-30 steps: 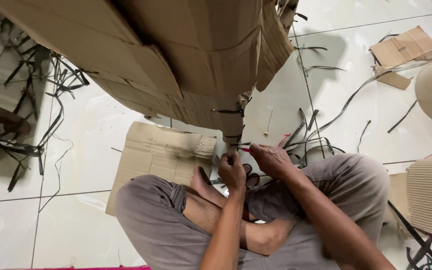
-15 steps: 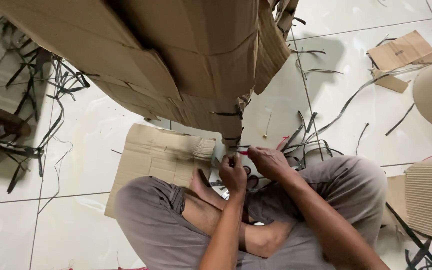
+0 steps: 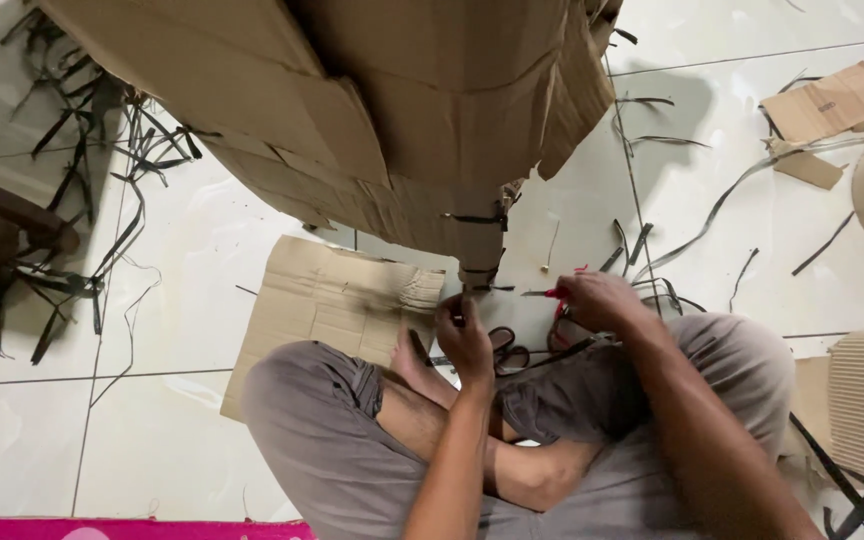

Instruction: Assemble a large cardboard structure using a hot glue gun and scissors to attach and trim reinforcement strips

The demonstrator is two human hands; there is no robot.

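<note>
Posture: the person sits cross-legged on a white tiled floor (image 3: 202, 250), with both hands working at the centre of the view.

Work piece: a large bundle of flattened cardboard (image 3: 392, 110) fills the 12 o'clock part of the view. Its narrow lower end comes down to the hands.

Strap: a dark strap (image 3: 480, 218) crosses that narrow end, just above the left hand.

Left hand: the left hand (image 3: 464, 338) has its fingers closed on the lowest tip of the cardboard and on a dark strip there. Whether it grips both cannot be told.

Right hand: the right hand (image 3: 600, 300) lies at 3 o'clock from the left hand, closed around a small red-handled tool (image 3: 550, 293). The tool's thin tip points toward 9 o'clock, at the bundle's end.

Step in hand: judged to be cutting or freeing the strap at the bundle's lower end. The left hand steadies the piece and the right hand brings in the tool.

Next move calls for: the tip has to meet the strap and not the left fingers, so the left hand must hold firm and stay clear of the tip.

Surroundings: a flat cardboard sheet (image 3: 332, 300) lies at 9 o'clock from the hands. Loose dark strips (image 3: 82, 200) lie scattered at 10 o'clock. Cardboard scraps (image 3: 832, 105) lie at 2 o'clock.
</note>
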